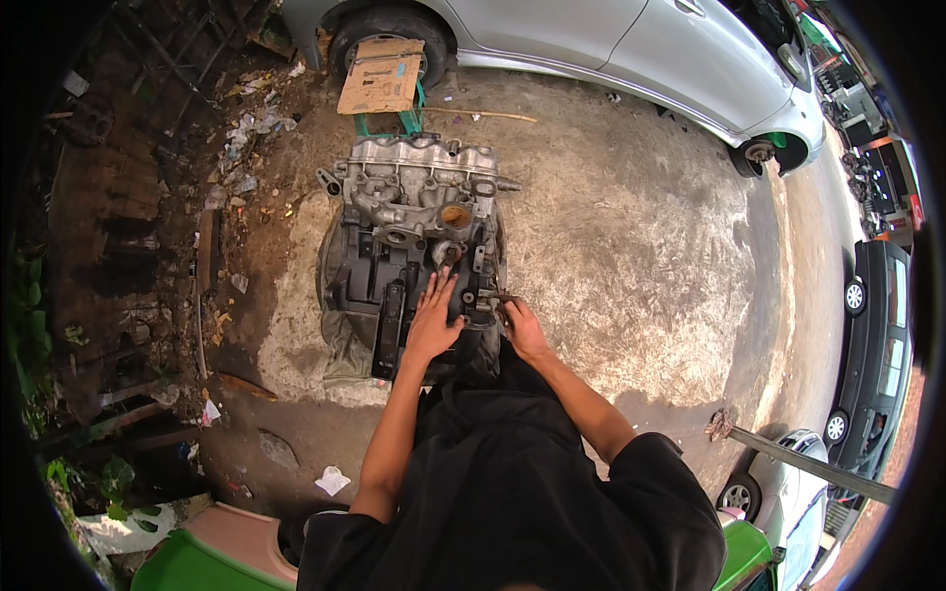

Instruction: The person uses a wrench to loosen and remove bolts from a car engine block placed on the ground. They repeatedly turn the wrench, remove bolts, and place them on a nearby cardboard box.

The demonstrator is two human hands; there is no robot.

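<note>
One engine block (414, 236) is lying on the concrete ground (631, 266), w/ a dark cloth under it, centre of the scene just ahead of the person. Left hand (432, 320) is resting flat on the near end of the engine, fingers spread wide & pointing far, palm down, gripping nothing. Right hand (522, 330) is sitting just right of it at the engine's near right corner, fingers curled in around a small metal part there; can't tell if it's pinching the part or only pressing on it, too small to see. The 2 hands are near each other but not touching. Both forearms are coming up from the near edge, black sleeves at the shoulders.

Far side: 1 piece of brown cardboard (381, 74) is sitting on a green stand just beyond the engine. 1 silver car (631, 49) is running across the far edge, two of its wheels showing. Right edge: a dark car (877, 335) & another silver one (788, 483) nearer, so 3 cars in all. One grey metal bar (818, 468) is slanting across the near right. Left side: dirt w/ scattered litter, a few green leaves. 1 white scrap (332, 481) is lying on the ground near left
</note>
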